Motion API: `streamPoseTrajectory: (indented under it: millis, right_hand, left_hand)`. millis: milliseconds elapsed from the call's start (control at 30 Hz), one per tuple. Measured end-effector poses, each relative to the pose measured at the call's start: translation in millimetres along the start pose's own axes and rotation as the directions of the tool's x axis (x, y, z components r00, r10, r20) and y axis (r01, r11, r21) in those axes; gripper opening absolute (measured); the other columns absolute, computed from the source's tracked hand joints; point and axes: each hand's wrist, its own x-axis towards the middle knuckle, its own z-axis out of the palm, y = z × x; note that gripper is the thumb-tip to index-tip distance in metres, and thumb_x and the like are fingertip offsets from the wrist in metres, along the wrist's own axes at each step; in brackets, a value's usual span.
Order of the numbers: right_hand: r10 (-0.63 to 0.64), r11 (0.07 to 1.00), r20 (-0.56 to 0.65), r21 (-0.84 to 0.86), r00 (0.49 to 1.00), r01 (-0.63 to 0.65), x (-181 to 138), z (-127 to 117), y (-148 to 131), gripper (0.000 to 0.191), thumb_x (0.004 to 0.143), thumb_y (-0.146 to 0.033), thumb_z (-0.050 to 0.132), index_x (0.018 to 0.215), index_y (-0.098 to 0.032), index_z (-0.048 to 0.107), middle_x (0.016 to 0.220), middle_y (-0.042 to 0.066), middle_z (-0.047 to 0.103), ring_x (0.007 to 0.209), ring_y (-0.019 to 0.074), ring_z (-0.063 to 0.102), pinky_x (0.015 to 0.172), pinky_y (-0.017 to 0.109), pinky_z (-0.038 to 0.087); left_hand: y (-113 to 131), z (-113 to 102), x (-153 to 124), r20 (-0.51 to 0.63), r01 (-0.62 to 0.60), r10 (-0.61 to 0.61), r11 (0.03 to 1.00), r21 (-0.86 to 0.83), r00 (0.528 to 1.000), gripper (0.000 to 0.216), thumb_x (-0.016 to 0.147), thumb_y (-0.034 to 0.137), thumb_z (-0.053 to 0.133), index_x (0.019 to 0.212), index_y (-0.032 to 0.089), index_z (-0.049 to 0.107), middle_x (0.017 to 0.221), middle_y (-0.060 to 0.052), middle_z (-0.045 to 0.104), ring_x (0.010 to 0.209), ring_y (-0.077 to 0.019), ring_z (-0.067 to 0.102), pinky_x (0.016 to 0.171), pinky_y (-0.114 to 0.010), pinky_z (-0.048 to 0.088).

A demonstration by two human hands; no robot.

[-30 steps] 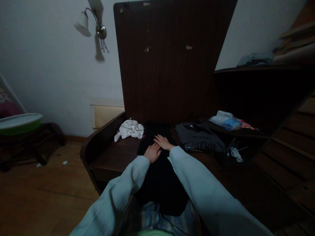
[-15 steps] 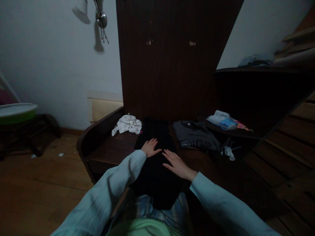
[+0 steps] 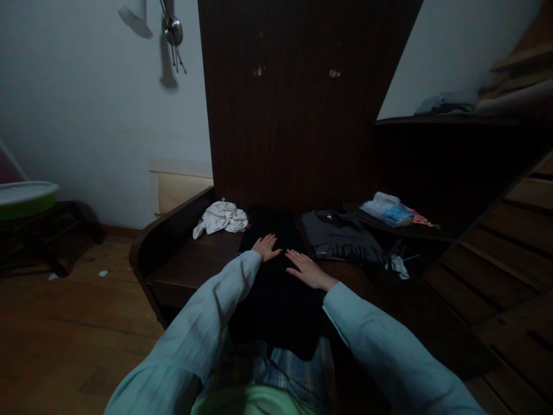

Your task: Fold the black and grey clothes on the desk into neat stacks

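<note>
A black garment [image 3: 276, 305] is spread lengthwise over the dark wooden desk top [image 3: 185, 259], its near end hanging toward my lap. My left hand [image 3: 266, 248] lies flat on it, fingers stretched out and thumb pointing right. Opposite, my right hand [image 3: 309, 270] rests palm down on the same cloth with its fingers spread. The two thumbs and fingertips come close but stay apart. What kind of garment it is, I cannot tell in the dim light. Small pink marks show along its left edge.
A crumpled white cloth [image 3: 221, 219] lies left of the garment. On the right sits a folded grey T-shirt [image 3: 341, 235] with dark lettering. Beyond it, a plastic packet [image 3: 386, 208] rests on a corner shelf [image 3: 436, 235]. A raised side panel [image 3: 173, 225] borders the desk's left.
Both hands have slid forward along the black garment, away from my body, still flat. The near end of the cloth has drawn slightly forward. The view has shifted a little.
</note>
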Motion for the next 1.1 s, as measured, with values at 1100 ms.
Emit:
streamPoseTrajectory:
  millis: [1100]
  right_hand:
    - [0.072,0.806,-0.083,0.592,0.994,-0.009,-49,-11,-67,0.042,0.079,-0.048,0.043,0.111,-0.022,0.054,0.119,0.006,0.054,0.111,0.0201,0.047,0.097,0.037,0.033]
  left_hand:
    - [-20,-20,-115,-0.174,-0.198,0.171,0.968,-0.151,0.970,0.037,0.082,0.034,0.042,0.114,0.018,0.049,0.131,-0.009,0.040,0.120,-0.0192,0.036,0.099,-0.034,0.030]
